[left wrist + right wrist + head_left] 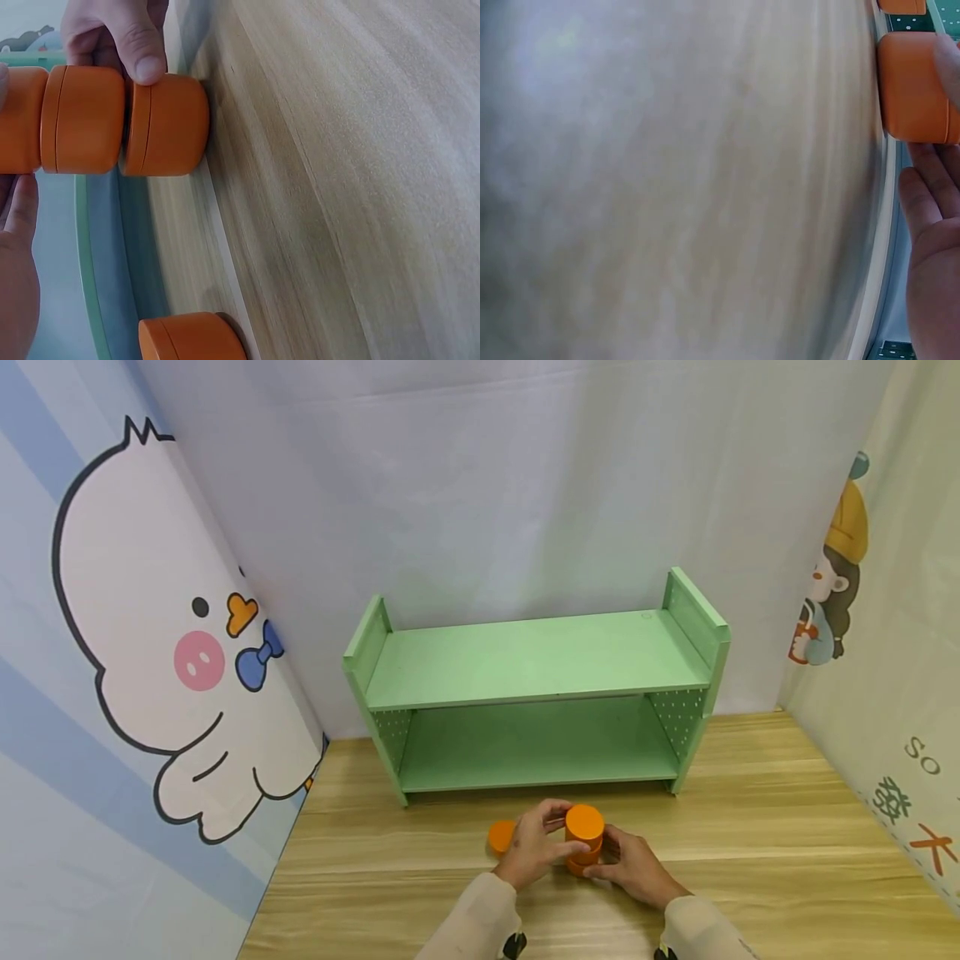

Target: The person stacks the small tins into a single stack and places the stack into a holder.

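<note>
My left hand (534, 847) has its fingers curled round the top canister (584, 821) of an orange stack, thumb on the near side; my right hand (636, 867) grips low, thumb on the btm canister's (178, 129) lid edge, other fingers round its far side. So both hands are full, fingers only a canister's width apart. The mid canister (88, 120) sits btwn those two, w/ a thin dark line showing btwn it & the btm one. The stack's upright on the near part of the wood-grain tabletop (750, 827), just in front of the green shelf (540, 662), slightly right of its ctr. A fourth canister (500, 837), also orange, stands on the tabletop just left of my left hand. In the bg: pale cloth (525, 485) on the far side, a cartoon chick (142, 585) at left.
</note>
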Demonstrator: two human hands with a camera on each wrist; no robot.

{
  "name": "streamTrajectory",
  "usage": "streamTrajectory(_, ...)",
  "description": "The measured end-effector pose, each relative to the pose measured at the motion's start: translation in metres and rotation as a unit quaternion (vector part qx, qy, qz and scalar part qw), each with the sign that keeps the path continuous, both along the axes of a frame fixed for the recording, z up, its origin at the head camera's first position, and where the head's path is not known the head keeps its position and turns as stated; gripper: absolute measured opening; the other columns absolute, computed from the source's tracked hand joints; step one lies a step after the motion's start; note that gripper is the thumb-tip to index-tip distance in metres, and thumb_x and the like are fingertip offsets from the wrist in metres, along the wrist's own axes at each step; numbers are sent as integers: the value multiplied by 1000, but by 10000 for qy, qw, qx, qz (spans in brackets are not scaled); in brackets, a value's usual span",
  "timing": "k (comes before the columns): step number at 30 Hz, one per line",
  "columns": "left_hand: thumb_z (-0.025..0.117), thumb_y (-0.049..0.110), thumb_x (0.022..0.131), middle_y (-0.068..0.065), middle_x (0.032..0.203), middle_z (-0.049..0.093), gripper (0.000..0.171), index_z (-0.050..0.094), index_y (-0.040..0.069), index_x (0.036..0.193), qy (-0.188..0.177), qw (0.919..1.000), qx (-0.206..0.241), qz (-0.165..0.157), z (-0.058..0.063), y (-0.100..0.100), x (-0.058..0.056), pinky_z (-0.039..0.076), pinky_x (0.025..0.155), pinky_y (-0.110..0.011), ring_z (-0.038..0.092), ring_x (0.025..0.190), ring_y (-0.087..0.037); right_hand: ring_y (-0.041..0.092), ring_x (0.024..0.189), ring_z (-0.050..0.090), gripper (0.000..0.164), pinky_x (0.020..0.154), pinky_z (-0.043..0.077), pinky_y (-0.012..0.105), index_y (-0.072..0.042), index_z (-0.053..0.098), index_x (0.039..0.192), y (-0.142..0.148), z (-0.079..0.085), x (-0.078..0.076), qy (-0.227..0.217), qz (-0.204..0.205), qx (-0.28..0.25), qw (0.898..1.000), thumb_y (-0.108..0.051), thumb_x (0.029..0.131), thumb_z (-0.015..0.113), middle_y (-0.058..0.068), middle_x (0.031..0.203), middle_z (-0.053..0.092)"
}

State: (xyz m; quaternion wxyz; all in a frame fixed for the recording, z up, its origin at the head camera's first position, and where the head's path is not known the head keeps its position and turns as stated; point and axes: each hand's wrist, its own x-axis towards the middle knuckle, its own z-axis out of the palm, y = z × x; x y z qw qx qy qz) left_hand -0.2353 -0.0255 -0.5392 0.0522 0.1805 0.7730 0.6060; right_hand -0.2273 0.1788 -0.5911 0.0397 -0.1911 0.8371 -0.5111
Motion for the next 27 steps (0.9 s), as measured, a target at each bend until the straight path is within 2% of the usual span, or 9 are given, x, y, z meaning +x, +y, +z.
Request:
streamTrajectory(4,84,4,78,-14,125,64,53,60,0,125,-28,10000,45,-11,0,-1,0,53,98,-47,64,115,-31,46,121,57,67,100,48,54,13,52,133,-1,0,0,38,29,17,10000,-18,83,83,32,132,57)
streamTrajectory(13,84,5,78,-13,127,64,53,59,0,125,250,9997,1,-37,0,-10,-1,51,101,-47,61,119,-29,47,122,55,71,101,46,56,12,50,135,-1,-2,-1,14,-22,99,9999,-21,83,84,33,134,55)
streamTrajectory(19,84,3,79,-23,130,60,55,57,-5,126,226,9997,43,-28,-3,-22,-3,49,103,-47,58,122,-35,47,122,55,71,101,46,56,13,50,135,-1,-2,-2,-63,0,12,10000,-20,82,84,33,133,55)
streamTrajectory(27,85,4,77,-23,129,60,58,57,-6,126,421,9990,-139,114,-6,-37,-2,51,101,-29,59,121,-32,46,122,55,71,102,46,55,14,50,134,0,-4,-2,-116,-34,-51,9999,-19,82,84,32,133,56)
